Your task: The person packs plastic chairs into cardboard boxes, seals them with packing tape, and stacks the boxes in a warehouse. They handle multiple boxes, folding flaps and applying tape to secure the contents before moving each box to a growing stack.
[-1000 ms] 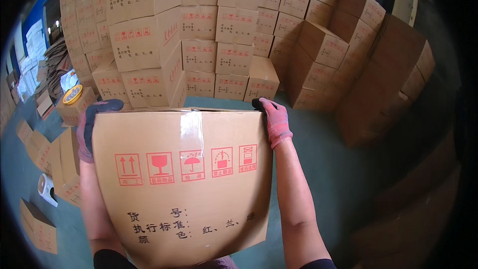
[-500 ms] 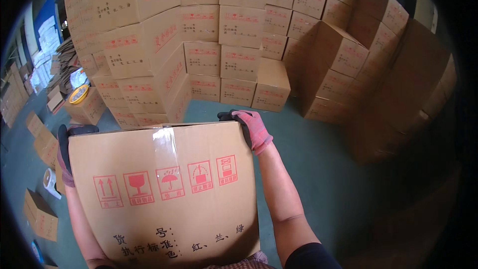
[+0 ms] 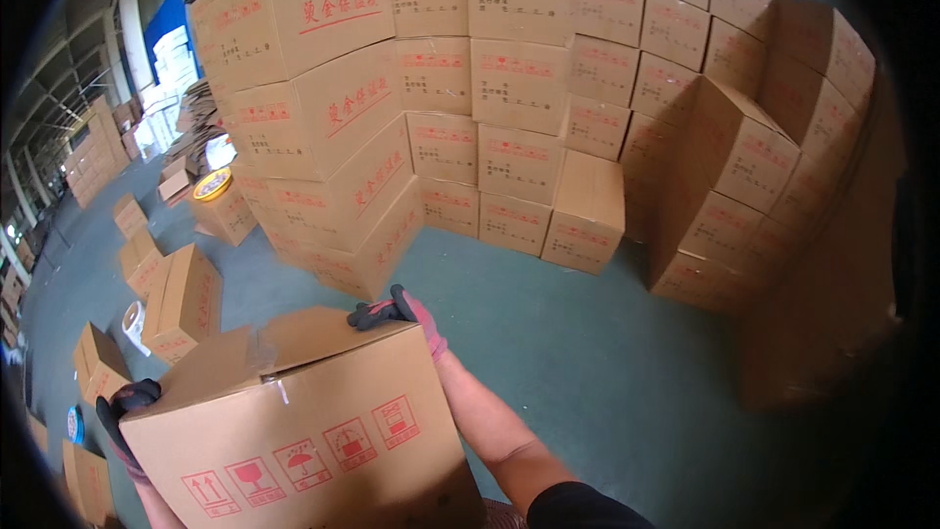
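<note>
A large brown cardboard box (image 3: 323, 421) with red handling symbols fills the lower left, close to my body. Clear tape runs over its top, where one flap seam gapes slightly. My left hand (image 3: 127, 416), in a dark and pink work glove, grips the box's left upper edge. On the far right top corner, my right hand (image 3: 399, 318) in a matching glove is closed over the edge, its fingers lying on the top. The underside of the box and the left palm are hidden.
Tall stacks of printed cartons (image 3: 519, 78) stand ahead, with more stacks (image 3: 744, 147) at the right. A single carton (image 3: 587, 211) sits in front of them. Along the left lie several boxes (image 3: 181, 304), a tape roll (image 3: 135, 328) and a carton carrying a yellow tub (image 3: 212, 184).
The box has dropped lower and left in view, and its top now shows. Both hands moved with it, still gripping. The view has swung left, so the stacks appear farther right.
</note>
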`<state>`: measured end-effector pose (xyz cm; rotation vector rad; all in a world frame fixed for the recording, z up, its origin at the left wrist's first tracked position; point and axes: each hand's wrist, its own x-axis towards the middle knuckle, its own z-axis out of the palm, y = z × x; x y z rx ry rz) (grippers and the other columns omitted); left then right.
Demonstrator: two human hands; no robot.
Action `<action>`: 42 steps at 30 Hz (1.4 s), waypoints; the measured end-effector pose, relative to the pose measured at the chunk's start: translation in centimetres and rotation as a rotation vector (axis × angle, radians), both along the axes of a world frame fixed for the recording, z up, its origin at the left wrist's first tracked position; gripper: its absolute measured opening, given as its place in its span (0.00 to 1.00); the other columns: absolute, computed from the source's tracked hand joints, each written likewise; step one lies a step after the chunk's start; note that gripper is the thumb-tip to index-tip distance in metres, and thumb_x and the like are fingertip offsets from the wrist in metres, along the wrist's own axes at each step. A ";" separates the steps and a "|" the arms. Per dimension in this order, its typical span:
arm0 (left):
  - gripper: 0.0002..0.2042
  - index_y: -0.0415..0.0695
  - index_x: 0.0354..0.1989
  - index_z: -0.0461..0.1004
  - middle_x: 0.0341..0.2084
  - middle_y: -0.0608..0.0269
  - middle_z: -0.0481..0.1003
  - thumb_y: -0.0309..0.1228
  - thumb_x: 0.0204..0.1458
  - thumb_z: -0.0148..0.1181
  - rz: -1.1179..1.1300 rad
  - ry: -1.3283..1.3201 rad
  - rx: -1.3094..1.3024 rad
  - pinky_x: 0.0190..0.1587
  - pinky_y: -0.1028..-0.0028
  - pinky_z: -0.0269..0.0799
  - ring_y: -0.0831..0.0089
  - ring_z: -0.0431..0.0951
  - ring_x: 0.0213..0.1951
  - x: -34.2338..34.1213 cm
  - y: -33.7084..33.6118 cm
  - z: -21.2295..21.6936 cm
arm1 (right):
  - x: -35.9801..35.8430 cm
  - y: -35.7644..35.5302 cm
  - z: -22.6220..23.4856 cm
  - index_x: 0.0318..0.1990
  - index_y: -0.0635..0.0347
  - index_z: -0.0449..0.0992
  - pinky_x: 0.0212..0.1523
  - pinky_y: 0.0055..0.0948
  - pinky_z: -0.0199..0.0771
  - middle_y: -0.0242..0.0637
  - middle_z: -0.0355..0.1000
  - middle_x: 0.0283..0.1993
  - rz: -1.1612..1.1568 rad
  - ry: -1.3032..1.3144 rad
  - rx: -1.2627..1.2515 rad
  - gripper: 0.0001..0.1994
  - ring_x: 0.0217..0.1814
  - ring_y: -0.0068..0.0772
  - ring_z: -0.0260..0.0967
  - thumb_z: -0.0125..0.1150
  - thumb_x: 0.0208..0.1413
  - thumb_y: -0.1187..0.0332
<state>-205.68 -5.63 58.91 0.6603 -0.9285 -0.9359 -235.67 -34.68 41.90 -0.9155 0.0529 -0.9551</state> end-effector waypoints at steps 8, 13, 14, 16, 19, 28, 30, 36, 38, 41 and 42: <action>0.18 0.39 0.30 0.66 0.27 0.61 0.68 0.44 0.58 0.39 0.187 -0.063 0.047 0.36 0.74 0.64 0.73 0.66 0.29 -4.1 -2.3 -0.8 | -0.9 -4.5 -1.9 0.28 0.68 0.77 0.51 0.32 0.63 0.45 0.74 0.35 0.065 -0.017 0.092 0.23 0.42 0.36 0.69 0.46 0.58 0.54; 0.17 0.40 0.28 0.64 0.25 0.62 0.66 0.42 0.58 0.39 0.161 -0.108 0.019 0.36 0.74 0.63 0.73 0.64 0.28 -6.9 -5.5 -0.3 | -4.8 -7.7 -2.8 0.25 0.65 0.76 0.52 0.34 0.62 0.42 0.74 0.33 0.062 0.060 0.330 0.21 0.44 0.37 0.68 0.49 0.56 0.55; 0.17 0.40 0.27 0.64 0.25 0.62 0.66 0.42 0.58 0.39 0.170 -0.137 0.011 0.36 0.74 0.63 0.73 0.63 0.28 -7.8 -5.6 0.4 | -6.0 -7.3 -2.8 0.24 0.64 0.76 0.52 0.34 0.62 0.42 0.74 0.33 0.094 0.034 0.405 0.20 0.44 0.37 0.68 0.50 0.56 0.55; 0.17 0.40 0.26 0.63 0.24 0.63 0.65 0.41 0.58 0.39 0.131 -0.160 -0.016 0.36 0.74 0.62 0.73 0.62 0.28 -9.9 -7.2 0.9 | -8.2 -8.1 -3.1 0.24 0.64 0.76 0.50 0.32 0.63 0.41 0.73 0.33 0.029 0.013 0.396 0.20 0.42 0.35 0.68 0.52 0.54 0.55; 0.17 0.41 0.25 0.63 0.23 0.63 0.64 0.41 0.59 0.40 0.116 -0.170 -0.059 0.36 0.74 0.61 0.73 0.61 0.27 -13.2 -8.3 1.1 | -12.2 -9.5 -1.4 0.23 0.65 0.75 0.49 0.29 0.63 0.42 0.73 0.34 -0.109 0.058 0.285 0.20 0.43 0.33 0.68 0.53 0.53 0.55; 0.17 0.42 0.20 0.60 0.21 0.65 0.61 0.38 0.59 0.40 -0.038 -0.189 -0.207 0.36 0.73 0.59 0.73 0.57 0.25 -25.3 -19.0 1.8 | -33.1 -16.3 7.5 0.22 0.68 0.74 0.50 0.31 0.61 0.44 0.72 0.35 -0.293 0.071 0.026 0.20 0.46 0.36 0.66 0.44 0.58 0.62; 0.17 0.42 0.19 0.60 0.20 0.65 0.60 0.38 0.59 0.40 -0.116 -0.189 -0.244 0.36 0.73 0.58 0.73 0.56 0.25 -28.7 -23.8 1.9 | -39.4 -17.5 9.2 0.22 0.68 0.74 0.50 0.31 0.62 0.44 0.72 0.35 -0.434 0.099 0.015 0.20 0.45 0.37 0.67 0.44 0.58 0.62; 0.19 0.39 0.21 0.66 0.28 0.54 0.69 0.38 0.59 0.35 -0.126 -0.227 -0.337 0.41 0.66 0.62 0.64 0.67 0.34 -41.6 -39.6 0.2 | -54.8 -20.0 10.7 0.17 0.69 0.70 0.49 0.34 0.62 0.48 0.72 0.33 -0.861 0.266 -0.039 0.21 0.43 0.39 0.68 0.44 0.56 0.62; 0.22 0.38 0.22 0.68 0.33 0.49 0.72 0.39 0.59 0.32 -0.250 -0.061 -0.290 0.42 0.62 0.64 0.60 0.69 0.37 -44.0 -45.4 -3.4 | -58.6 -20.1 10.4 0.17 0.69 0.70 0.49 0.34 0.62 0.49 0.72 0.30 -1.001 0.327 -0.060 0.21 0.41 0.39 0.68 0.42 0.56 0.62; 0.22 0.38 0.21 0.69 0.31 0.51 0.72 0.39 0.59 0.33 -0.315 0.196 -0.171 0.43 0.59 0.64 0.57 0.69 0.37 -50.3 -51.4 -3.8 | -63.6 -21.0 10.4 0.16 0.65 0.67 0.50 0.39 0.61 0.48 0.71 0.26 -1.167 0.386 -0.223 0.21 0.37 0.40 0.68 0.40 0.56 0.61; 0.22 0.39 0.21 0.69 0.31 0.51 0.72 0.39 0.59 0.34 -0.382 0.181 -0.185 0.43 0.58 0.64 0.56 0.69 0.37 -51.0 -54.3 -4.7 | -64.4 -21.6 10.3 0.15 0.64 0.66 0.50 0.41 0.61 0.48 0.70 0.25 -1.213 0.392 -0.245 0.21 0.36 0.40 0.68 0.40 0.56 0.60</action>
